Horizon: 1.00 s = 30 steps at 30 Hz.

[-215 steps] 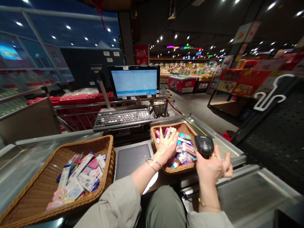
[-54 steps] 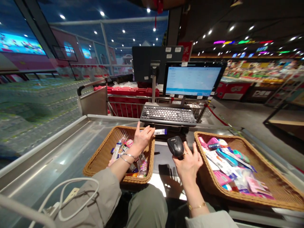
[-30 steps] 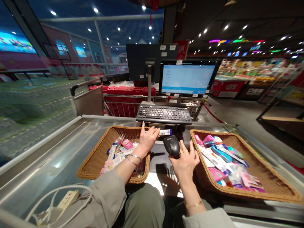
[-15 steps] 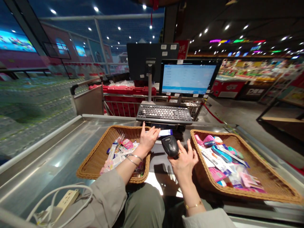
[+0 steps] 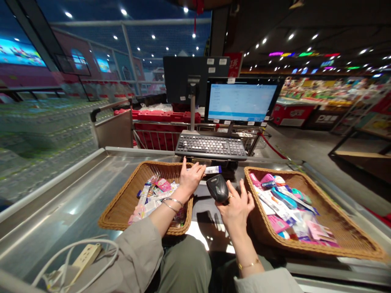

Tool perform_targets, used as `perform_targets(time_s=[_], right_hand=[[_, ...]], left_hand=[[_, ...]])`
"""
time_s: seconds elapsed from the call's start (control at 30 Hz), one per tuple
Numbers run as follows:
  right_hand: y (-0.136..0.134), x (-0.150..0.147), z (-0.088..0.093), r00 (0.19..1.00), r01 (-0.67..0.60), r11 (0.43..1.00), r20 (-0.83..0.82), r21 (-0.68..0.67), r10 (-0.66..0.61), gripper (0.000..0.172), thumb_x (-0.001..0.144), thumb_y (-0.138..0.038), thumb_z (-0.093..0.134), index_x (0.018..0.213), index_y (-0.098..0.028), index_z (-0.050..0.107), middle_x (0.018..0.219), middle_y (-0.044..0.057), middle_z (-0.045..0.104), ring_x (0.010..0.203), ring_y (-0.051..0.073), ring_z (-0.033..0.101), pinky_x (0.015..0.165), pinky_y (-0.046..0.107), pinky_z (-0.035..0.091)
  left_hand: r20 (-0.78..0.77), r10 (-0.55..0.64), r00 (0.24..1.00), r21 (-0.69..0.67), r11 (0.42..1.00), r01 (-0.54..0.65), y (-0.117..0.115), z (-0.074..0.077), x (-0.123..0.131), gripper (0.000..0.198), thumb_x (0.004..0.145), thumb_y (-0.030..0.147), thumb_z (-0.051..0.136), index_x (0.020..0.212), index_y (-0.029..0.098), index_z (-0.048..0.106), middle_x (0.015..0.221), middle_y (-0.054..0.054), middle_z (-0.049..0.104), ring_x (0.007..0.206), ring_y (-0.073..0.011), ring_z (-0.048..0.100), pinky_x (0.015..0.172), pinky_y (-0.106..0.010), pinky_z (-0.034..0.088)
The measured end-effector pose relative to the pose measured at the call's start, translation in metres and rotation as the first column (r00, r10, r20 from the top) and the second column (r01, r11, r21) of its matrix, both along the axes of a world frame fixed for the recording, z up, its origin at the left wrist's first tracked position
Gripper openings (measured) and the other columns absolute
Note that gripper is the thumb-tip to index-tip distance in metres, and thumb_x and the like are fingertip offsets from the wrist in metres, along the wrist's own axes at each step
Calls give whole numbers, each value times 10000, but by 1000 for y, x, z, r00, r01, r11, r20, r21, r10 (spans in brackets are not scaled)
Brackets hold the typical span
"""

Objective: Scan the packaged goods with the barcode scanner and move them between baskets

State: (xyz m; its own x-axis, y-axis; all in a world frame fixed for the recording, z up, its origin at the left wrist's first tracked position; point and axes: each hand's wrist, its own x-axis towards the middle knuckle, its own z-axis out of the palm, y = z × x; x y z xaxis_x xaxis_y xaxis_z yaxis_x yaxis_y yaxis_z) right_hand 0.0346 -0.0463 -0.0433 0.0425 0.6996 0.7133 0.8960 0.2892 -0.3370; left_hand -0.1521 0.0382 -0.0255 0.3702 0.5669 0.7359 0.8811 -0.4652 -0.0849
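My left hand (image 5: pixel 191 179) is over the right rim of the left wicker basket (image 5: pixel 116 199), closed on a slim white and purple package (image 5: pixel 213 169) that sticks out past its fingertips. Small packaged goods (image 5: pixel 155 195) lie in that basket. A black handheld scanner (image 5: pixel 217 188) is in my right hand (image 5: pixel 236 205), its head facing the package and its handle hidden by the hand. Some fingers of the right hand are spread. Beside it, the right wicker basket (image 5: pixel 348 207) holds pink, blue and white packaged items (image 5: pixel 284 203).
A keyboard (image 5: pixel 210 145) and a lit monitor (image 5: pixel 242 101) stand beyond the baskets. Behind them is a shopping cart with red crates (image 5: pixel 168 117). A power strip (image 5: pixel 84 260) with white cables lies at the lower left on the metal counter (image 5: pixel 73 207).
My right hand and the scanner have shifted very slightly left. My left hand and the package are almost unmoved.
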Motion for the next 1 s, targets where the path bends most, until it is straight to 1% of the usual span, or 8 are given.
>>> perform_targets(time_s=[0.13,0.23,0.4,0.53,0.73,0.87,1.0], right_hand=[[2,5,-5,998,20,998,64,52,-23,298,757,-306,615,1039,-244,688,1307,53,649,1402,337,347,1048,539,213],[2,8,-4,994,51,994,89,94,-59,323,760,-326,629,1060,-219,689,1306,73,648,1387,348,368,1051,530,221],[-4,9,12,994,102,985,20,139,-106,261,771,-302,622,990,-185,702,1301,94,649,1379,348,392,1062,518,260],[-11,11,24,988,153,975,-4,164,-154,309,810,-315,597,1057,-156,693,1305,119,642,1373,363,396,1049,525,282],[-17,26,32,976,217,957,-6,192,-220,340,828,-344,597,1098,-157,683,1309,120,639,1381,370,384,1049,533,278],[-21,40,36,962,270,944,-9,191,-273,409,820,-352,600,1170,-148,655,1303,124,642,1391,369,369,1039,532,280],[-23,57,38,944,329,926,-47,187,-326,374,818,-373,611,1120,-161,670,1291,128,649,1400,352,360,1041,529,277]], left_hand=[[4,-7,1000,7,1000,7,-2,4,1,255,975,292,545,1201,232,647,1091,-58,755,1110,-266,685,1215,-659,38],[7,-9,1000,14,1000,9,-4,8,4,261,968,290,560,1206,231,648,1088,-56,756,1115,-262,683,1216,-656,44],[16,-13,1000,31,999,12,-8,17,11,248,963,295,571,1188,232,656,1073,-40,762,1108,-250,686,1218,-654,52],[23,-31,999,31,999,30,-10,22,21,244,956,283,583,1183,237,660,1071,-40,762,1105,-247,686,1216,-655,66],[42,-67,997,59,996,64,-8,29,40,238,945,277,602,1170,234,666,1061,-35,766,1079,-245,697,1214,-655,74],[45,-101,994,68,993,97,-9,34,58,241,943,278,606,1174,235,661,1053,-36,767,1082,-238,696,1219,-644,67],[51,-133,990,55,990,130,-10,38,81,251,947,297,599,1185,239,655,1079,-49,761,1099,-235,688,1217,-645,67]])
